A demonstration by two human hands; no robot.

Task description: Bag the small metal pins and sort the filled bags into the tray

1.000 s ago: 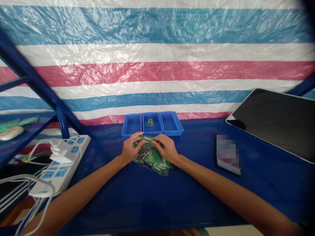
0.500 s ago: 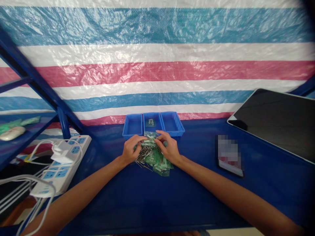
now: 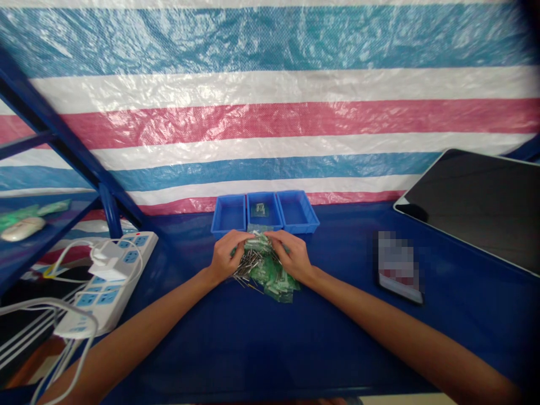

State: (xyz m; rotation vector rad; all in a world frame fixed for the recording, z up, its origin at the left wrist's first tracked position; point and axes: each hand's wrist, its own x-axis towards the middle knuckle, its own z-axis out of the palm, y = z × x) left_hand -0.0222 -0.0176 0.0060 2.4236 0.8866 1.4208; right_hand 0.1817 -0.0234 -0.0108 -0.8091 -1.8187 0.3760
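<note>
My left hand (image 3: 226, 256) is closed, thumb and fingertips pinched on the left edge of a small clear plastic bag (image 3: 258, 242). On the bag's right edge, my right hand (image 3: 294, 257) pinches with its fingers together. What the bag contains is too small to make out. Below the hands lies a heap of thin metal pins (image 3: 248, 264), some strewn toward the front. Against its right side rest several crumpled, green-tinted plastic bags (image 3: 280, 284) with pale small pieces inside. Just behind the hands, the middle blue bin (image 3: 274, 224) has one small packet (image 3: 260, 209) in it.
Blue bins stand left (image 3: 215, 225) and right (image 3: 313, 222) of the middle one, by the striped sheet (image 3: 270, 121). A phone (image 3: 399, 270) and a dark-screened tablet or monitor (image 3: 476, 208) lie right. A white power strip (image 3: 113, 292) with cables sits left.
My right thumb and index finger, spread apart before, have closed together on the bag's edge. The left hand keeps its pinch. The view has shifted slightly.
</note>
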